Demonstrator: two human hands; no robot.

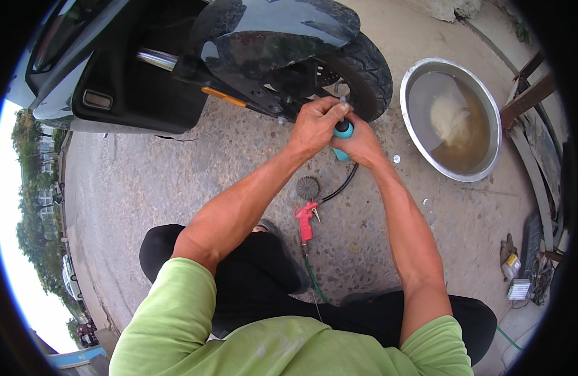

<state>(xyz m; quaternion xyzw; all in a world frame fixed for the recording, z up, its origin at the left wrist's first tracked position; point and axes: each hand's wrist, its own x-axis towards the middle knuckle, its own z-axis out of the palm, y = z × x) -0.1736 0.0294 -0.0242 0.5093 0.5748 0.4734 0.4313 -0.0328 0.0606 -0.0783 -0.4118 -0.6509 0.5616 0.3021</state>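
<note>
In front of the motorbike's front wheel, my right hand (359, 141) is wrapped round a teal-and-black hand tool (343, 133). My left hand (315, 125) is closed at the tool's dark front end, its thumb by a small grey tip. Just what the left fingers grip is hidden. The black tyre (371, 72) stands right beyond both hands. Below them on the ground lies a red air inflator gun (305, 220) with a round gauge (308, 187). Its black hose (344, 185) runs up and passes out of sight under my right hand.
A metal basin (409, 119) of murky water stands to the right. The motorbike's dark fender (283, 37) overhangs the wheel. A green air hose (312, 276) trails between my legs. A glove (507, 248) and a small box lie far right, near rusty metal bars (530, 97).
</note>
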